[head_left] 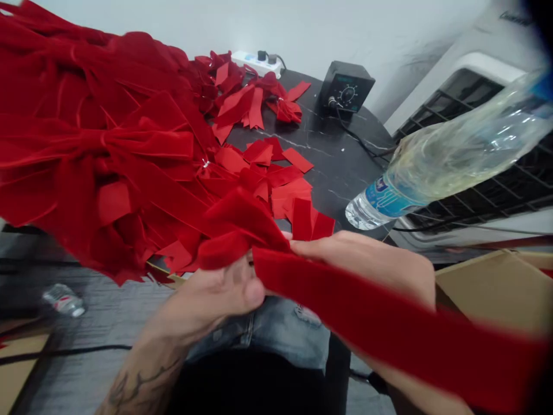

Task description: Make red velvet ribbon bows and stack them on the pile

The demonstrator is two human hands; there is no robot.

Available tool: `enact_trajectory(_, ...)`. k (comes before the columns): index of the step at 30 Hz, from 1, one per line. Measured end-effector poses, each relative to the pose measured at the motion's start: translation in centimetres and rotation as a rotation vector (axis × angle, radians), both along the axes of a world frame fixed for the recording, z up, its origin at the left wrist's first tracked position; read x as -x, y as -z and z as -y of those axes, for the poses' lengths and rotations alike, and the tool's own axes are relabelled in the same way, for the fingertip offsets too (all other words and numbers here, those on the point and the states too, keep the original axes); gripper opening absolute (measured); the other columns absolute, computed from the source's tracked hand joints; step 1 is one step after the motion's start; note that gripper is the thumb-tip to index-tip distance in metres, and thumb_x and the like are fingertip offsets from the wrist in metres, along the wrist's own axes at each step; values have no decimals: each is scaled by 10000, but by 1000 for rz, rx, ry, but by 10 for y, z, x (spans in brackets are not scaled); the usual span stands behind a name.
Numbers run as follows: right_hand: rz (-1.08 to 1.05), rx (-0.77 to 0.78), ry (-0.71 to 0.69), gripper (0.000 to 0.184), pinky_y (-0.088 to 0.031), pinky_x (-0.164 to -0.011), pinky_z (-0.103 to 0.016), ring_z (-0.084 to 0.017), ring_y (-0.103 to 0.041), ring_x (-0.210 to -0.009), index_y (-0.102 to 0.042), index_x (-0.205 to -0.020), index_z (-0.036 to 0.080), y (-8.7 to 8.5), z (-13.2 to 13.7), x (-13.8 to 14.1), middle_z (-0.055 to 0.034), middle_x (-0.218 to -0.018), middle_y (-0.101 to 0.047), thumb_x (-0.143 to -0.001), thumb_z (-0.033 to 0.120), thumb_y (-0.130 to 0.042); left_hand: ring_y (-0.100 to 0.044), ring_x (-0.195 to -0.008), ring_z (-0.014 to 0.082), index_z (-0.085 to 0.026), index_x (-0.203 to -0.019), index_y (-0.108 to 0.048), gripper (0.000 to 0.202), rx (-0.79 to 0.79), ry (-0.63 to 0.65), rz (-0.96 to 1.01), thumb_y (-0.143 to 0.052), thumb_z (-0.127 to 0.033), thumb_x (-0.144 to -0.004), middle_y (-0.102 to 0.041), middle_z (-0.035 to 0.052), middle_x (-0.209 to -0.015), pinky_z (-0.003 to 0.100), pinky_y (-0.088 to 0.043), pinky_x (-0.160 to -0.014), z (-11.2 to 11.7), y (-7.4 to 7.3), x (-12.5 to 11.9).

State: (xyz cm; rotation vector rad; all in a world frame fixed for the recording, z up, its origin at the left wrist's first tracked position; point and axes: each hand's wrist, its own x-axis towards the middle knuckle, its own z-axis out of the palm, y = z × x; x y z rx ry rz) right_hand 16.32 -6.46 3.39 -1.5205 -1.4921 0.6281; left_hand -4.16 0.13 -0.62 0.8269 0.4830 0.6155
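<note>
A wide red velvet ribbon (345, 294) runs between my hands, its long tail stretching blurred to the lower right over my right forearm. Folded loops of it rise above my left hand (228, 291), whose thumb and fingers close on the ribbon from below. My right hand (363, 259) grips the same ribbon at the fold; its fingertips are mostly hidden behind the material. Close beyond my hands, red velvet bows (95, 144) lie heaped on the left of the dark table, with cut ribbon ends (289, 193) at the heap's right side.
On the dark marbled table (319, 138) stand a black control box (348, 86) with a dial and a white power strip (257, 62). A large plastic bottle (432, 161) is at the right, near a cardboard box (496, 288). A small bottle (64, 300) lies on the floor.
</note>
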Motion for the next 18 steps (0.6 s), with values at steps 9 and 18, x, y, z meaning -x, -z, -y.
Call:
enact_trajectory(9, 75, 66, -116, 130, -567, -553, -209, -139, -757, -617, -809, -835, 250, -22, -14, -14, 26, -765, -825, -896, 299, -913, -822, -860, 261, -137, -1104, -811, 185, 74, 54, -156, -744, -127, -931, -839, 121, -985, 381, -658, -849, -3, 0, -4)
enact_trajectory(18, -72, 112, -49, 145, -562, -531, -179, -120, -709, -578, -807, -803, 212, -19, -13, -16, 8, -721, -795, -833, 249, -944, -550, -615, 125, -232, -1021, -665, 178, -301, -317, -432, -740, -393, -1030, -631, -25, -785, 212, -438, -553, 28, -9, -28)
